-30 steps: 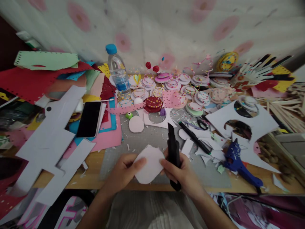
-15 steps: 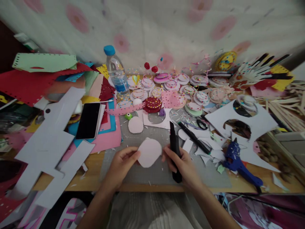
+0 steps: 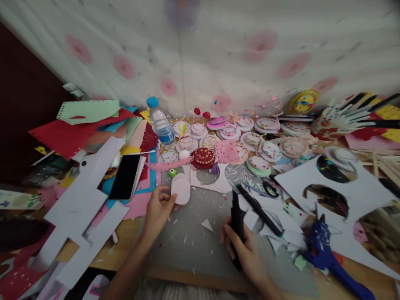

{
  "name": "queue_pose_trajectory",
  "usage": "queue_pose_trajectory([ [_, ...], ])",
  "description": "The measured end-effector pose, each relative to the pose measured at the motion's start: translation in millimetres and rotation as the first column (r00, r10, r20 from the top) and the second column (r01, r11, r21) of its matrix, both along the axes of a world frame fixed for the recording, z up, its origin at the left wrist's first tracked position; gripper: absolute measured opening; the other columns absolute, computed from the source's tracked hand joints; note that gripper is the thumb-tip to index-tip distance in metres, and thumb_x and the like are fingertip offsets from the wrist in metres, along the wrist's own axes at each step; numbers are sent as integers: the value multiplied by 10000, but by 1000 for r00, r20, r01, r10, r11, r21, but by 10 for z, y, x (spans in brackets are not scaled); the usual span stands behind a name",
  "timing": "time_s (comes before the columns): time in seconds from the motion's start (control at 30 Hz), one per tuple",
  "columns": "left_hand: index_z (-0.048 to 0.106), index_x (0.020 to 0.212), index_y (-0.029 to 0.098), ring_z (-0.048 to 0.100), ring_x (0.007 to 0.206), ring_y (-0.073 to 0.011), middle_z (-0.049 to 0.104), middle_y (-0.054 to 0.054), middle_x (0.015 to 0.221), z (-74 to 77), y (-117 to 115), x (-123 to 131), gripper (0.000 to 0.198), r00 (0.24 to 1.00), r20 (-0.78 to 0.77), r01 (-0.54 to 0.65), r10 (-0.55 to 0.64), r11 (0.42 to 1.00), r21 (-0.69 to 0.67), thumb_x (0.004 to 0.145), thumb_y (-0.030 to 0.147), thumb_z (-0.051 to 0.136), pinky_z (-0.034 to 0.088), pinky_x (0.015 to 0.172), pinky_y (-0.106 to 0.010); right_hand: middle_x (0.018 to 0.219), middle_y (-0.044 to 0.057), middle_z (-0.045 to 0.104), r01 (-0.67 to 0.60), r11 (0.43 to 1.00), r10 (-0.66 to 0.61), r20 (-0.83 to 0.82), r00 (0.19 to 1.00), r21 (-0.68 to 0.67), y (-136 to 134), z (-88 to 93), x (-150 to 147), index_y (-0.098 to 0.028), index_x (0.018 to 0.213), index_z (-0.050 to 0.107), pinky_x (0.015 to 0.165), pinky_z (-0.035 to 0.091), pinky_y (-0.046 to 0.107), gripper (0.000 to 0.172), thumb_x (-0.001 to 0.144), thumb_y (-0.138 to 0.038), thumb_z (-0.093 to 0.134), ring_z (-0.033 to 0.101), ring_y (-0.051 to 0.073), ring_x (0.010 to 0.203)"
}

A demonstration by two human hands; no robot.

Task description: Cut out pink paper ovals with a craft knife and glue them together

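Observation:
Between thumb and fingers, my left hand [image 3: 159, 212] pinches a pale, roundish paper piece [image 3: 181, 192]. It overlaps another pale rounded piece [image 3: 179, 177], which shows just behind its upper edge, on the grey cutting mat [image 3: 200, 246]. My right hand [image 3: 246, 250] is wrapped round a black utility knife [image 3: 236, 214], its narrow tip pointing up and away from me. A small white paper scrap [image 3: 207, 225] and tiny trimmings lie on the mat between my hands. Beyond them sits a white card [image 3: 218, 183] with a round hole.
On the left are a phone [image 3: 125, 177], cut white cardboard [image 3: 75, 200] and coloured foam sheets. At the back stand a water bottle [image 3: 162, 125] and several small decorated paper hats. A blue glue gun [image 3: 328, 250], a black pen [image 3: 261, 210] and scissors [image 3: 271, 188] lie on the right.
My left hand has carried the paper piece forward and left, over the other rounded piece. The knife in my right hand is now farther from the paper. The camera view has tilted up.

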State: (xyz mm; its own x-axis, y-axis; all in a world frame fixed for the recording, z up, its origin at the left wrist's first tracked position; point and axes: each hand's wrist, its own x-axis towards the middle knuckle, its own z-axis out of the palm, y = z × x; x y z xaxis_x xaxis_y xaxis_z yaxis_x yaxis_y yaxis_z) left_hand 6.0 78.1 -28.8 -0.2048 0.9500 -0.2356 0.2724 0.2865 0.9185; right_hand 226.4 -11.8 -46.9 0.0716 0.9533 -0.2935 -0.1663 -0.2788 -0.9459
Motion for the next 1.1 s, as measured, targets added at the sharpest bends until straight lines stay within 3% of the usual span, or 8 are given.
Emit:
queue_pose_trajectory([
  [0.1,560,947,226,596,569,-193,533,46,573,85,41,23,341,965,-261,15,-14,1000,3,728,440,710,428,545,-274,613,-24,574,42,999,-43,-68,997,-10,-32,-19,8,-172,870,556,343,258,171,334,884,-504,589,365,41,350],
  [0.2,593,1011,225,619,830,-263,617,-31,816,171,91,64,376,891,-455,9,6,999,31,729,452,699,434,663,-319,599,-21,573,43,999,-46,-87,995,-26,-54,-57,18,-171,857,561,336,249,162,350,876,-518,594,362,37,346],
  [0.37,546,1202,173,597,966,-283,598,-112,1139,72,250,135,630,847,-528,90,-63,996,25,644,379,755,459,794,-382,603,-16,564,-8,1000,6,-70,998,-22,-65,-160,34,-163,872,568,338,264,158,374,875,-537,583,374,42,359],
  [0.57,596,1022,152,604,892,-268,626,-66,931,-17,332,98,512,897,-433,109,-87,994,27,582,350,768,490,767,-378,606,-18,558,6,1000,-8,-83,997,-28,-57,-107,34,-162,857,565,356,249,166,380,884,-541,570,357,42,370],
  [0.7,574,906,171,607,814,-215,628,-31,857,201,204,143,301,941,-294,180,-165,984,21,740,414,641,490,729,-326,621,-9,568,-21,999,18,-95,995,-30,-49,-88,57,-161,861,564,362,268,173,394,873,-555,577,373,51,378],
  [0.87,506,1007,181,617,796,-178,637,-17,886,537,-88,314,318,972,-27,231,-232,972,-38,837,441,572,500,678,-272,627,-15,552,8,1000,-9,-10,1000,-13,-47,-51,64,-173,872,589,367,288,192,367,834,-536,630,371,70,400],
  [0.97,470,1043,196,594,750,-158,612,9,845,677,-257,397,365,968,144,219,-206,972,-81,823,446,618,480,629,-237,592,-48,478,30,999,-31,34,999,30,-21,101,13,-183,884,610,388,274,197,339,817,-512,651,347,79,427],
  [1.1,459,1046,209,572,730,-162,598,10,826,773,-452,409,379,960,145,256,-241,961,-100,818,460,625,469,609,-234,613,-55,467,-51,989,55,-22,998,140,39,363,-122,-199,890,619,454,323,202,278,774,-434,711,387,93,493],
])
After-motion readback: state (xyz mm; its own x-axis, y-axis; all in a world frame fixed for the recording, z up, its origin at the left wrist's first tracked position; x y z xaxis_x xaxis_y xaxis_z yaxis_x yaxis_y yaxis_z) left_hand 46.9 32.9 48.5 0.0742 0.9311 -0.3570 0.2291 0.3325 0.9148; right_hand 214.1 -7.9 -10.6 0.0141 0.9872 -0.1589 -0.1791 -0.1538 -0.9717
